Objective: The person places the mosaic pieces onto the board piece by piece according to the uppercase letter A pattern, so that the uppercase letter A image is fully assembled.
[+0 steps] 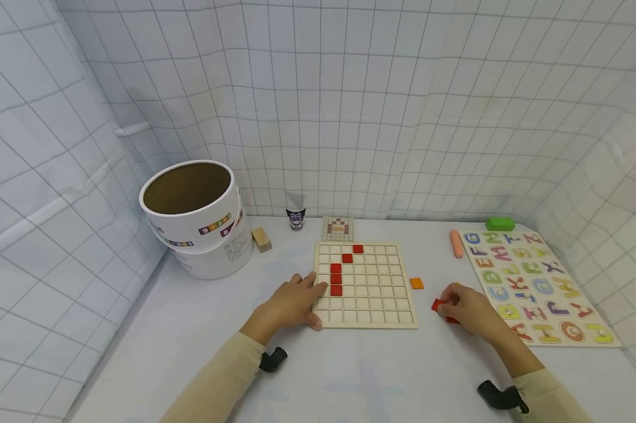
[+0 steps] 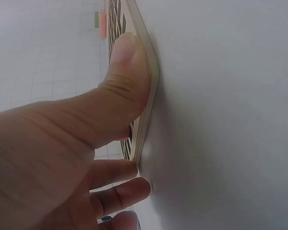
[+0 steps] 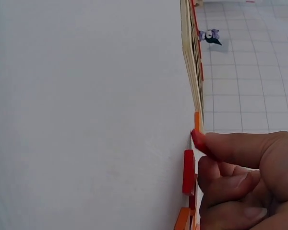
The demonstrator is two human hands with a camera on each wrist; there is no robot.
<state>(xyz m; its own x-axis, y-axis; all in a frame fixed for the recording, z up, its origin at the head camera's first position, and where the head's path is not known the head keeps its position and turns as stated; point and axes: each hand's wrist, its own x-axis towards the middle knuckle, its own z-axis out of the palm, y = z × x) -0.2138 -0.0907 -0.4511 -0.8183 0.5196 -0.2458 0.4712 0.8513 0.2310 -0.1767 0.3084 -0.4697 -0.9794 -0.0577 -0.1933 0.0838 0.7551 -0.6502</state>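
A square wooden grid board (image 1: 371, 302) lies on the table, with several red tiles (image 1: 336, 279) set in a bent line of its cells. My left hand (image 1: 291, 301) rests at the board's left edge. In the left wrist view its thumb (image 2: 127, 62) presses on the near corner, with other fingers spread along the side. Right of the board, my right hand (image 1: 468, 308) pinches a red square tile (image 3: 204, 145) between thumb and fingers. Another red tile (image 3: 188, 172) lies just below that hand, and an orange tile (image 1: 416, 283) sits beside the board's right edge.
A white bucket (image 1: 207, 235) and a wooden block (image 1: 262, 239) stand back left. Behind the board are a small dark figurine (image 1: 295, 219) and a pattern card (image 1: 338, 228). An alphabet puzzle board (image 1: 540, 288), an orange stick (image 1: 456, 244) and a green block (image 1: 500, 224) lie at right.
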